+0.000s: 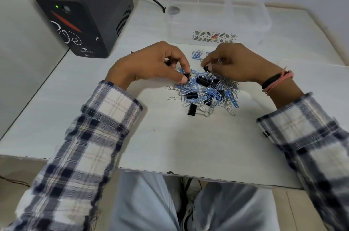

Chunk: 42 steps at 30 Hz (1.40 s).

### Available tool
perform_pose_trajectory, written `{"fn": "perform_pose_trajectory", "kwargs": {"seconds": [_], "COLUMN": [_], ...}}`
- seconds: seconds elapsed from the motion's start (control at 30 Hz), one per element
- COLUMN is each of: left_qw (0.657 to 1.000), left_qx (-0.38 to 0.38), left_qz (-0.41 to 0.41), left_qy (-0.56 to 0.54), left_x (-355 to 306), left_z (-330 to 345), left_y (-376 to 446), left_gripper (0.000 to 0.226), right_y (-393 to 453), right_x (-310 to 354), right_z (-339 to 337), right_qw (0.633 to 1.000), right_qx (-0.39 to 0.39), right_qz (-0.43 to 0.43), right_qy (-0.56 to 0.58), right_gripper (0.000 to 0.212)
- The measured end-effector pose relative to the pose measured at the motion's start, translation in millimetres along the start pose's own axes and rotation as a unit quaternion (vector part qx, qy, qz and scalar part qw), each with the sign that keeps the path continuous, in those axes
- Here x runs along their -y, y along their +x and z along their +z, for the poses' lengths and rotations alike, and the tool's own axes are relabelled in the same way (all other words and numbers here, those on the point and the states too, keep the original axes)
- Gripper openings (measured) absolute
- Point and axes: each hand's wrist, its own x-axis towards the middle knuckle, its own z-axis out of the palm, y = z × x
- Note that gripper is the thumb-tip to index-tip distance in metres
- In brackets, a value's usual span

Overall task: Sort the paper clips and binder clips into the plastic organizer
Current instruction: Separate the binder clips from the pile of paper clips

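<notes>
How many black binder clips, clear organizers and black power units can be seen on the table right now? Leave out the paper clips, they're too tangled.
Black binder clips: 7 visible, one pinched in the left hand, one in the right hand, five in the pile; more may be buried.
Clear plastic organizer: 1
Black power unit: 1
Total: 9

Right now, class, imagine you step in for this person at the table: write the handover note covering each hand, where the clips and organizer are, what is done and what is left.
Left hand: pinches a black binder clip at the pile's left edge, with something dark tucked under its curled fingers.
Right hand: pinches another black binder clip at the top of the pile.
Pile: blue and silver paper clips tangled with several binder clips, mid-table; a few blue clips lie apart behind it.
Plastic organizer: clear, at the far edge of the table; no clips visible inside.
Done: nothing visibly sorted.
Left: nearly everything.
</notes>
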Motion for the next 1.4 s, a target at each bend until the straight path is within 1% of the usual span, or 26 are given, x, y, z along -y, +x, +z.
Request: {"fn": "perform_pose_trajectory", "kwargs": {"seconds": [0.1, 0.23, 0.33, 0.4, 0.47, 0.5, 0.53, 0.57, 0.63, 0.67, 0.7, 0.73, 0.77, 0.8, 0.83, 0.87, 0.9, 0.93, 1.0, 1.03, 1.07, 1.1, 1.13, 1.23, 1.3, 1.4], "left_qw": [1.0, 0.996, 0.985, 0.967, 0.936, 0.92, 0.907, 0.898, 0.894, 0.897, 0.903, 0.909, 0.915, 0.925, 0.938, 0.956, 0.973, 0.987, 0.997, 0.996, 0.995, 0.994, 0.993, 0.991, 0.992, 0.993], "left_qx": [-0.002, -0.026, -0.048, -0.063, -0.083, -0.097, -0.108, -0.118, -0.128, -0.129, -0.126, -0.121, -0.116, -0.111, -0.107, -0.103, -0.101, -0.096, -0.078, -0.07, -0.065, -0.064, -0.064, -0.062, -0.066, -0.097], "left_qz": [-0.003, 0.019, 0.048, 0.072, 0.079, 0.073, 0.065, 0.054, 0.041, 0.037, 0.036, 0.035, 0.032, 0.031, 0.031, 0.034, 0.036, 0.035, 0.023, 0.023, 0.028, 0.032, 0.034, 0.05, 0.059, 0.058], "left_qy": [-0.03, -0.081, -0.16, -0.237, -0.331, -0.372, -0.403, -0.421, -0.428, -0.42, -0.409, -0.398, -0.385, -0.363, -0.328, -0.274, -0.203, -0.128, 0.0, 0.044, 0.072, 0.087, 0.093, 0.109, 0.091, 0.03], "left_x": [-2, -6, -6, -7, -9, -11, -13, -15, -17, -17, -17, -17, -18, -18, -19, -20, -21, -20, -16, -14, -13, -12, -12, -12, -13, -16], "left_z": [1, 0, -1, -3, -3, -2, -1, 2, 8, 11, 13, 15, 17, 18, 20, 21, 23, 26, 33, 36, 39, 40, 41, 41, 41, 39], "left_y": [-2, -4, -5, -4, -2, -1, 0, 2, 3, 5, 7, 9, 9, 10, 10, 8, 7, 6, 9, 11, 13, 14, 15, 16, 16, 14], "left_gripper": [0.023, 0.019, 0.016, 0.013, 0.015, 0.017, 0.017, 0.016, 0.012, 0.012, 0.014, 0.015, 0.017, 0.019, 0.021, 0.02, 0.017, 0.016, 0.02, 0.024, 0.026, 0.027, 0.027, 0.024, 0.02, 0.014], "right_y": [-1, 0, 0, -1, -1, -1, -2, -3, -5, -7, -8, -9, -10, -11, -11, -11, -10, -10, -13, -16, -19, -22, -26, -30, -30, -30], "right_x": [-5, -10, -9, -8, -9, -9, -8, -6, -1, 1, 2, 3, 3, 2, 0, -1, -2, -3, -7, -8, -8, -7, -7, -7, -9, -15], "right_z": [4, 8, 7, 7, 5, 3, -1, -6, -15, -19, -21, -21, -21, -21, -21, -22, -22, -24, -26, -27, -28, -29, -30, -31, -30, -30], "right_qw": [0.999, 0.997, 0.996, 0.995, 0.989, 0.975, 0.944, 0.892, 0.739, 0.661, 0.594, 0.538, 0.493, 0.46, 0.445, 0.457, 0.504, 0.588, 0.788, 0.859, 0.904, 0.929, 0.942, 0.955, 0.957, 0.958], "right_qx": [-0.014, -0.065, -0.082, -0.095, -0.11, -0.115, -0.116, -0.113, -0.097, -0.092, -0.089, -0.09, -0.093, -0.1, -0.11, -0.118, -0.124, -0.127, -0.116, -0.095, -0.059, -0.017, 0.019, 0.091, 0.117, 0.123], "right_qz": [-0.023, -0.043, -0.032, -0.014, 0.021, 0.046, 0.069, 0.085, 0.111, 0.125, 0.133, 0.133, 0.13, 0.13, 0.137, 0.149, 0.167, 0.185, 0.188, 0.172, 0.152, 0.134, 0.123, 0.104, 0.095, 0.089], "right_qy": [-0.018, -0.023, -0.004, 0.016, 0.094, 0.184, 0.3, 0.429, 0.657, 0.734, 0.789, 0.827, 0.855, 0.873, 0.878, 0.869, 0.838, 0.777, 0.575, 0.473, 0.395, 0.343, 0.311, 0.263, 0.249, 0.242], "right_gripper": [0.022, 0.017, 0.017, 0.017, 0.017, 0.016, 0.016, 0.016, 0.019, 0.02, 0.02, 0.021, 0.023, 0.025, 0.026, 0.025, 0.021, 0.017, 0.018, 0.017, 0.012, 0.01, 0.013, 0.019, 0.021, 0.021]}}
